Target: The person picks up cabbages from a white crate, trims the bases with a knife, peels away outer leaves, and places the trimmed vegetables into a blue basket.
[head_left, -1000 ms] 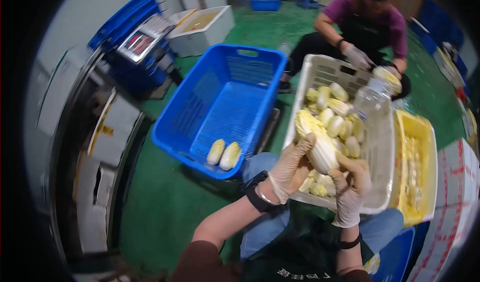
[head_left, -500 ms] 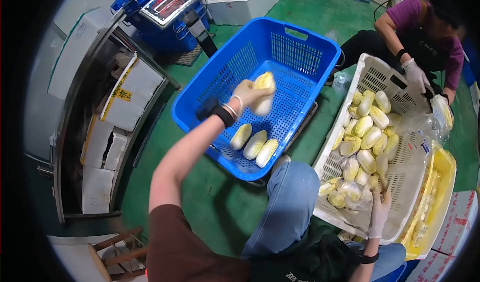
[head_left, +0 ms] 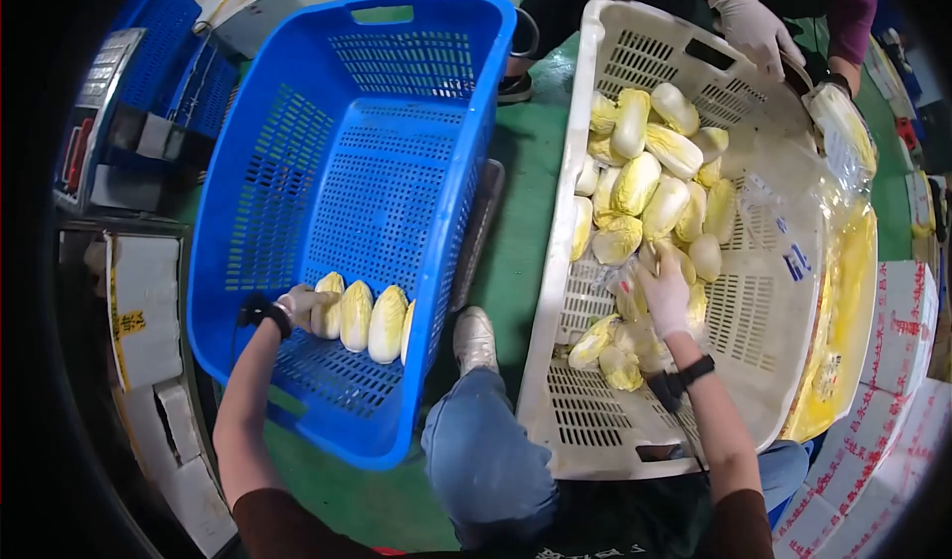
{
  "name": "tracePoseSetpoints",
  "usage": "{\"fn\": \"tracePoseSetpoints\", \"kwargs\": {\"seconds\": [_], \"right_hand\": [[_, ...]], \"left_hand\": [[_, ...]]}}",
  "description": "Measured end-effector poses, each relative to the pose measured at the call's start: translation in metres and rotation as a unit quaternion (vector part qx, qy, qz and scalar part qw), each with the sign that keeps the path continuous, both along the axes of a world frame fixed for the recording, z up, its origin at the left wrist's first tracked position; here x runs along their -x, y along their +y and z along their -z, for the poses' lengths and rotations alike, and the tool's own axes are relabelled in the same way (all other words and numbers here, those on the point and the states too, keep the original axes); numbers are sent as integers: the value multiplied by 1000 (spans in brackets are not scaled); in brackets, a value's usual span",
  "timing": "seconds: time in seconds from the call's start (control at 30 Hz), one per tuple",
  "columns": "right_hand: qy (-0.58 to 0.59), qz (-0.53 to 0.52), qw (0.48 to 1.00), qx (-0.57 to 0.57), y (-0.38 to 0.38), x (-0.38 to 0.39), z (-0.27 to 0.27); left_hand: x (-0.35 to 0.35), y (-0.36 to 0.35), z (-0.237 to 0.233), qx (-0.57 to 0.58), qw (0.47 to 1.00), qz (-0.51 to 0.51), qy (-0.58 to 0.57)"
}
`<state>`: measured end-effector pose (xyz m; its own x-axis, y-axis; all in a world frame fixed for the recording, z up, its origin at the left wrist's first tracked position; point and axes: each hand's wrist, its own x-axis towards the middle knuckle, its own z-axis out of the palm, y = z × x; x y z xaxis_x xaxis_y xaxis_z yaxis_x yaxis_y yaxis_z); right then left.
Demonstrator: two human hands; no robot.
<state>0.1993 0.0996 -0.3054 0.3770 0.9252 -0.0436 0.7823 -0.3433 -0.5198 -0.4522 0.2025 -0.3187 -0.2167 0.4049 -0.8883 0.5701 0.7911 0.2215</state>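
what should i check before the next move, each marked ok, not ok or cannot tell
1. Cabbages in the blue crate lined up side by side: ok, in a row at the near end.
2. Left hand clear of the row: not ok, fingers at the leftmost one.
3. Right hand firmly gripping a cabbage in the white crate: cannot tell, fingertips unclear.
4. Room in the blue crate: ok, bare base beyond the row.
5. Co-worker's hand apart from yours: ok, at the white crate's far end.

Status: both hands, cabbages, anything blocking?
Gloved left hand at oblong yellow-white cabbage, blue plastic basket. Gloved right hand in cabbage pile, white plastic crate. Coworker's gloved hand at far rim.
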Motion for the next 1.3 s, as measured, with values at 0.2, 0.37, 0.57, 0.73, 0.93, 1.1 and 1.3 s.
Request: {"fn": "tracePoseSetpoints", "kwargs": {"seconds": [0.2, 0.37, 0.57, 0.73, 0.93, 1.1, 1.3], "right_hand": [[-108, 39, 990, 84, 50, 25, 27], [46, 34, 997, 45, 17, 26, 32], [495, 85, 865, 29, -23, -10, -56], [526, 45, 849, 15, -78, -12, -195], [562, 72, 809, -156, -127, 14, -295], [345, 2, 906, -247, -152, 11, -304], [238, 54, 957, -155, -213, -1, -262]], "left_hand": [[-2, 1, -32, 61, 994, -14, -86], [-18, 8, -28, 84, 994, 71, 27], [-39, 19, -36, -283, 915, 267, 108], [-220, -10, -243, -485, 843, 68, -221], [-403, -118, -314, -348, 765, 262, -474], [-496, -150, -259, -407, 733, 275, -470], [-503, -175, -263, -286, 708, 43, -645]]}}
